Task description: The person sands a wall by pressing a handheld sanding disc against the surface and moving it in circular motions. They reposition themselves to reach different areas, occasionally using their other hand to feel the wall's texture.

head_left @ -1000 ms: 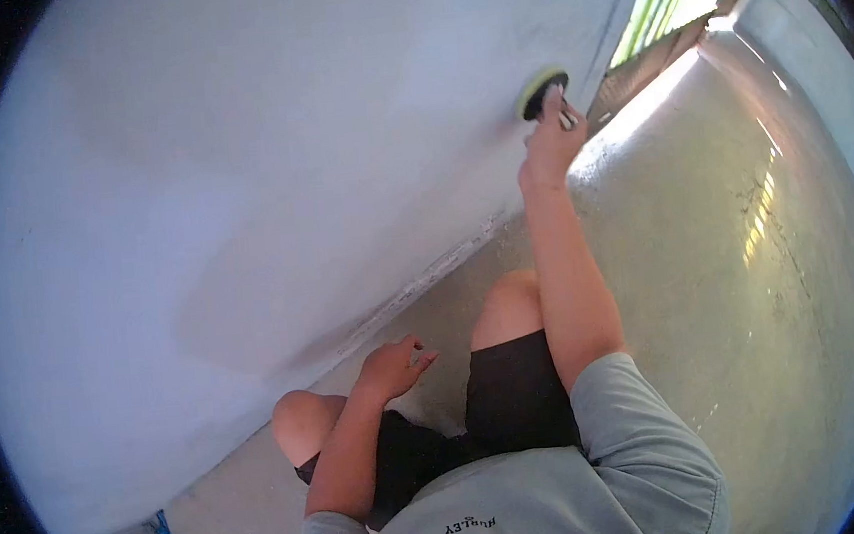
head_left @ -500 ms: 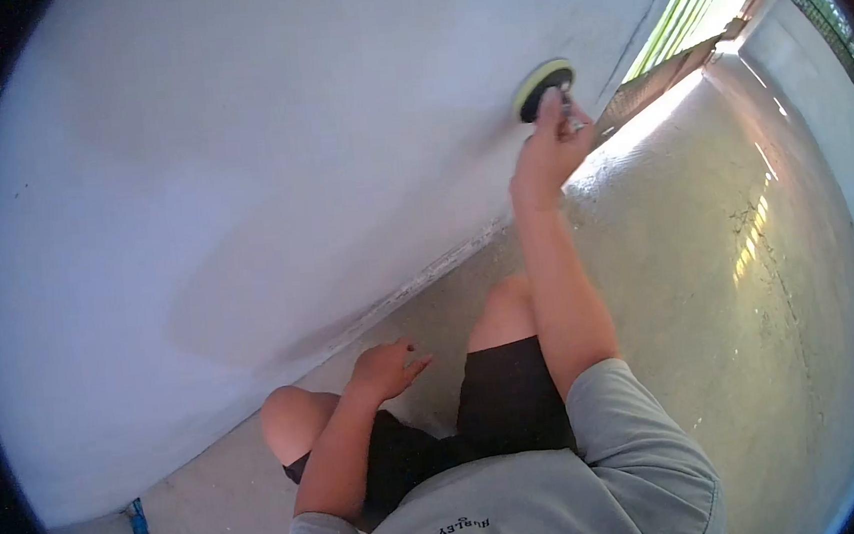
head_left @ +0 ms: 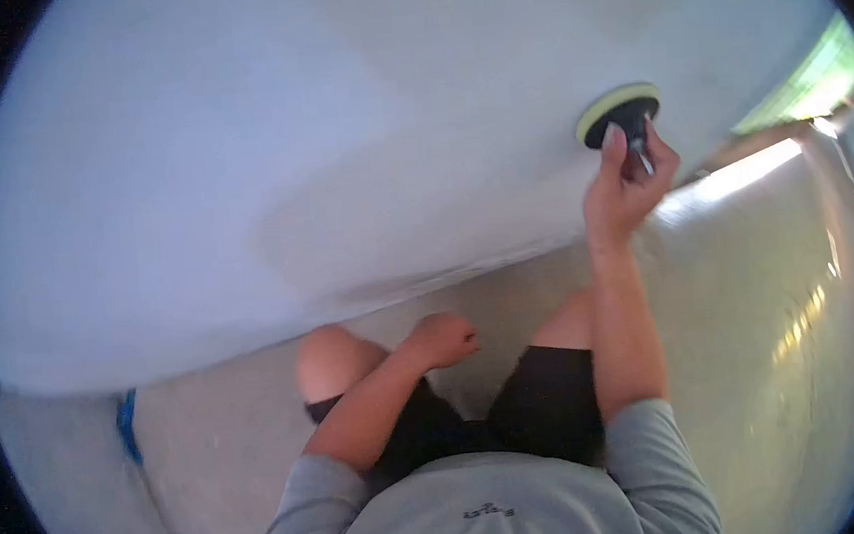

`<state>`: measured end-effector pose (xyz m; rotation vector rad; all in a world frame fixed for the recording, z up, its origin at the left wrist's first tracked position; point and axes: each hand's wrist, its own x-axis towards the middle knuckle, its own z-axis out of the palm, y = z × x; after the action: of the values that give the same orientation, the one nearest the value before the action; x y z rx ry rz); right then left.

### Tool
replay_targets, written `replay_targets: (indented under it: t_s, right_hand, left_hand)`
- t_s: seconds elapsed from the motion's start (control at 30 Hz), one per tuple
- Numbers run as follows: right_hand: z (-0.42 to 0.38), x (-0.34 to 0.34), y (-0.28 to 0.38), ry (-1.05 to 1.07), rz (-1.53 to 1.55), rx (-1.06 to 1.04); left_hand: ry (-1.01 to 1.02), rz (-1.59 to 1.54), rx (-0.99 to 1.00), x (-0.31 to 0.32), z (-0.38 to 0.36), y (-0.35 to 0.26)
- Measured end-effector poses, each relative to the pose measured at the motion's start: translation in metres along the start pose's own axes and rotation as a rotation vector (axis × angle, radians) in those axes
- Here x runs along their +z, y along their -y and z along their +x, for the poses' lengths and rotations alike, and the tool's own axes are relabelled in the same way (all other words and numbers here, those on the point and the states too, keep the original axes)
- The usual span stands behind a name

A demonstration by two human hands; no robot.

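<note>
My right hand (head_left: 631,183) pinches a round polishing pad (head_left: 622,114) by its black back and the short metal shank that sticks out of it. The pad's yellow-green edge faces the white wall (head_left: 188,165) and appears to rest against it. Low over my lap, between the knees, my left hand (head_left: 443,341) is curled closed, with nothing visible in it. Its forearm lies across my left thigh.
Below the wall runs the grey concrete floor (head_left: 734,343), shiny at the right. A blue strip of cloth or plastic (head_left: 129,428) lies at the lower left. A bright opening (head_left: 814,81) shows at the upper right.
The view has turned, so wall and floor appear less tilted. My right hand, still gripping the pad, appears farther right in view. My left hand's fingers, apart before, are now curled in.
</note>
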<state>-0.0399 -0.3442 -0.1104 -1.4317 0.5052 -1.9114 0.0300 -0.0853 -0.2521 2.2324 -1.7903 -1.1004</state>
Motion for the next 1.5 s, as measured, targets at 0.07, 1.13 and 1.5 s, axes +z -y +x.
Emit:
replay_targets:
  t_s: [0.07, 1.13, 1.5]
  right_hand:
    - [-0.018, -0.004, 0.009, 0.285, -0.190, -0.291]
    - [0.003, -0.017, -0.001, 0.166, -0.343, -0.026]
    - [0.007, -0.029, -0.023, 0.129, -0.293, -0.004]
  left_hand:
    - [-0.011, 0.006, 0.003, 0.001, 0.002, -0.002]
    - [-0.185, -0.001, 0.004, 0.003, 0.007, -0.008]
    - [-0.150, -0.081, 0.037, 0.004, 0.012, -0.005]
